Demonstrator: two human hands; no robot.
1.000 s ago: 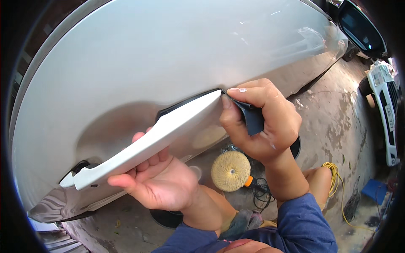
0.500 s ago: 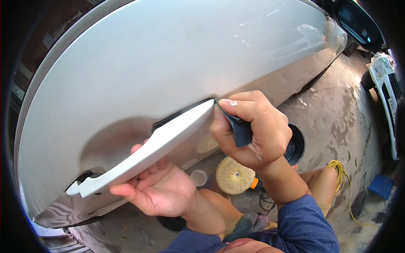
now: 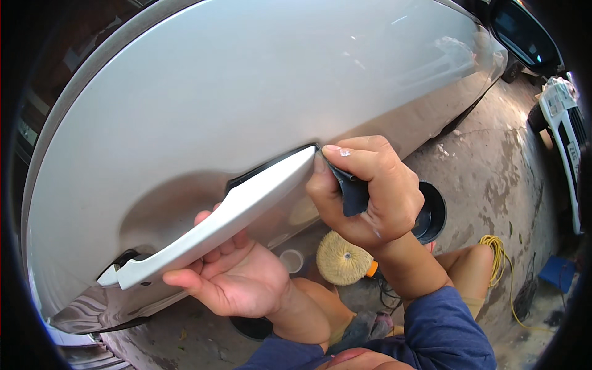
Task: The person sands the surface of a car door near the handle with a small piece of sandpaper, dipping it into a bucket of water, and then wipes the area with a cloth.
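Observation:
A long white car door handle (image 3: 240,206) stands out from the silver door panel (image 3: 216,92). My left hand (image 3: 240,277) supports it from below, its fingers curled up behind the handle and the thumb along the lower edge. At the handle's upper right tip, my right hand (image 3: 379,188) pinches a folded piece of dark grey sandpaper (image 3: 354,194) between thumb and forefinger. The sandpaper's upper edge meets the tip; the fingers hide part of it. A dark gap (image 3: 265,166) runs between the handle and the door.
Below my hands is a polisher with a yellowish wool pad (image 3: 343,259). Near it stand a black bucket (image 3: 439,213) and a small white-rimmed round container (image 3: 291,260). A yellow cord (image 3: 498,262) lies on the concrete floor (image 3: 475,166). A side mirror (image 3: 524,37) juts out at upper right.
Very little differs. My right hand and the sandpaper remain at the handle's tip, with only a slight shift of the fingers. My left hand keeps its place under the handle.

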